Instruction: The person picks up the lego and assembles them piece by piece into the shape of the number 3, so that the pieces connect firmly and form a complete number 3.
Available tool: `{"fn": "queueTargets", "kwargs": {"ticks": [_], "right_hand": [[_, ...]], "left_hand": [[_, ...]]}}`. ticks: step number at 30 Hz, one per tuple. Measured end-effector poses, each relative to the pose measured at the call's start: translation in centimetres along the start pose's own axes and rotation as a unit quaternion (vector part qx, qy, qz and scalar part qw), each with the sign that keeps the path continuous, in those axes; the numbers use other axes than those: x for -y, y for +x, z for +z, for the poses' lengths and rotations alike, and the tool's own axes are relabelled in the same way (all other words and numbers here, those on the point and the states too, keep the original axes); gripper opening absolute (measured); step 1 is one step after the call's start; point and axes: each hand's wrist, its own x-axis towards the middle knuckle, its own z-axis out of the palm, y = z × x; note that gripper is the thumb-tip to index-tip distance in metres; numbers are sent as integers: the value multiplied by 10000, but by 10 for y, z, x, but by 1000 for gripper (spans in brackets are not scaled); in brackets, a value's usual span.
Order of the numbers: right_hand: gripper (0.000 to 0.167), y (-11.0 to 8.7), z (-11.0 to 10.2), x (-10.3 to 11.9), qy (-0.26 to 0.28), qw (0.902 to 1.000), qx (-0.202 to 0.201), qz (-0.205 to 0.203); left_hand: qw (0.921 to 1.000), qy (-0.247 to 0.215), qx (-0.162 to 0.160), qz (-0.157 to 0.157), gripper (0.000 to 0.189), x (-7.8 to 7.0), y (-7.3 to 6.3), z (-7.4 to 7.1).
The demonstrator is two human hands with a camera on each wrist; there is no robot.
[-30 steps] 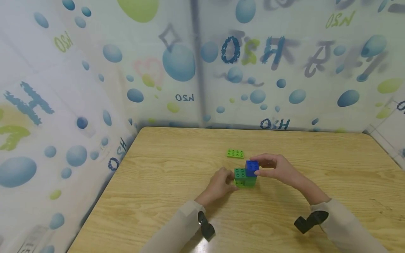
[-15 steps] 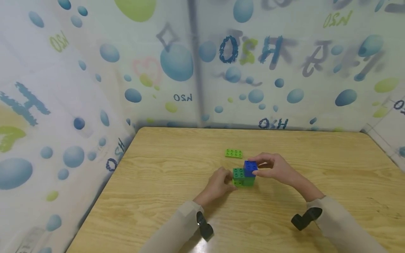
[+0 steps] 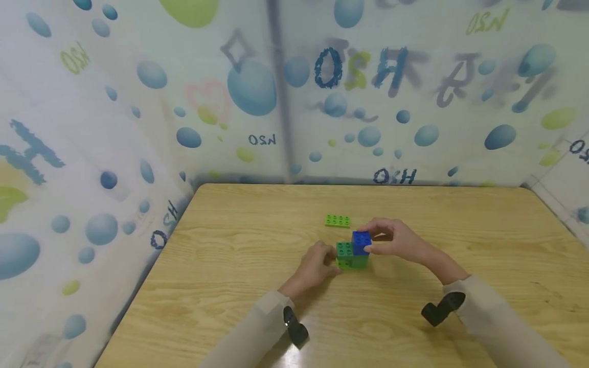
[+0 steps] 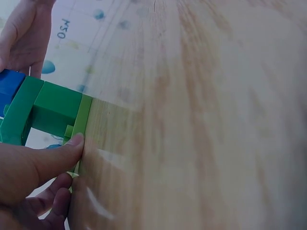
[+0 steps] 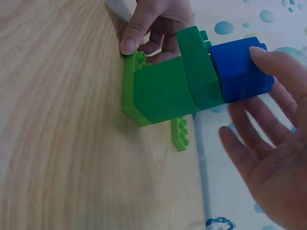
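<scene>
A small stack of toy building bricks stands near the middle of the table. Its bottom is a light green plate (image 5: 128, 93), with a green block (image 5: 160, 91) on one end. Across that block lies a flatter dark green brick (image 3: 344, 249), overhanging to the left. A blue brick (image 3: 359, 243) sits on its right end. My right hand (image 3: 398, 243) holds the blue brick between thumb and fingers. Low on the left side, my left hand (image 3: 314, 266) pinches the end of the light green plate, with the thumb (image 4: 74, 141) on its edge.
A second light green plate (image 3: 337, 221) with studs lies loose on the wooden table (image 3: 248, 230), just behind the stack. Patterned sheeting (image 3: 322, 102) rises along the table's back edge and left side. Dark cameras are strapped to both wrists.
The whole scene shifts slightly left and a little up as the head view turns. Both hands stay at the stack, and the blue brick keeps its place on the dark green brick.
</scene>
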Motion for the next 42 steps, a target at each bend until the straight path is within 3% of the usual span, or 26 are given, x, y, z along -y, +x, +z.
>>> {"fn": "queueTargets", "kwargs": {"ticks": [6, 16, 29, 34, 42], "right_hand": [[35, 2, -5, 4, 218, 9995, 235, 15], [43, 8, -18, 4, 261, 9949, 822, 518], [47, 35, -41, -18, -301, 9915, 681, 1067], [49, 52, -36, -32, -311, 9897, 701, 1210], [44, 73, -27, -44, -448, 9898, 764, 1116]], "left_hand": [[10000, -1, -35, 78, 32, -1, 1, 0], [10000, -23, -37, 25, 33, 1, -1, 0], [10000, 75, -39, 35, 33, 1, 0, 1], [9999, 93, -61, 118, 31, 2, -2, -1], [9997, 99, -19, 243, 32, 3, 1, -3]]}}
